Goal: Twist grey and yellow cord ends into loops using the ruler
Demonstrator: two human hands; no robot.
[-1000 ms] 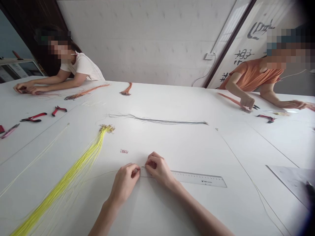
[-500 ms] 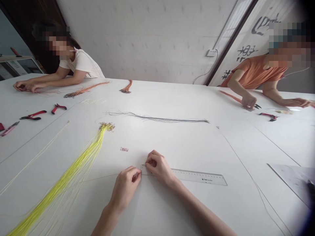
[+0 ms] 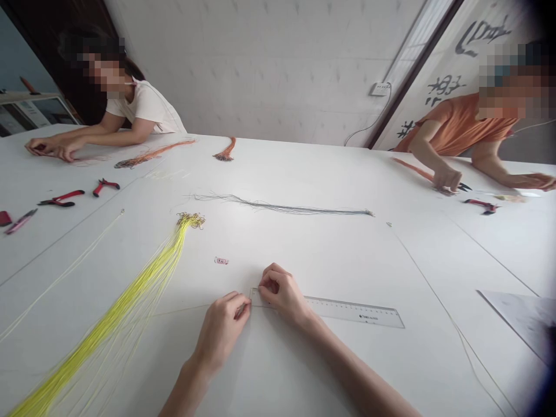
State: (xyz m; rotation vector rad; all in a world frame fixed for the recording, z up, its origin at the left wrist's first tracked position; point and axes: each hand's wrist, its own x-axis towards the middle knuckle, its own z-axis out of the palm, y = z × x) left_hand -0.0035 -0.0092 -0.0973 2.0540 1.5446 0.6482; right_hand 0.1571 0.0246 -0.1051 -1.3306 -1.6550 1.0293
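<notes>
A clear ruler (image 3: 356,311) lies flat on the white table, angled slightly down to the right. At its left end my left hand (image 3: 223,324) is closed in a pinch on a thin pale cord (image 3: 182,311), which trails off to the left. My right hand (image 3: 282,292) rests over the ruler near that same end, thumb and fingers pressed together. What sits between those fingertips is hidden or too small to make out. To the left lies a bundle of yellow cords (image 3: 143,284), with small metal ends (image 3: 191,220) gathered at its top.
A bundle of dark thin strands (image 3: 282,207) stretches across the table beyond my hands. A small printed wrapper (image 3: 221,260) is nearer. Red-handled pliers (image 3: 63,198) lie at left, and another pair (image 3: 482,206) at right. Two people work across the table with orange cords (image 3: 156,152).
The view has shifted slightly, so most things sit a little higher and to the right. Both my hands keep their grip and place at the ruler's left end.
</notes>
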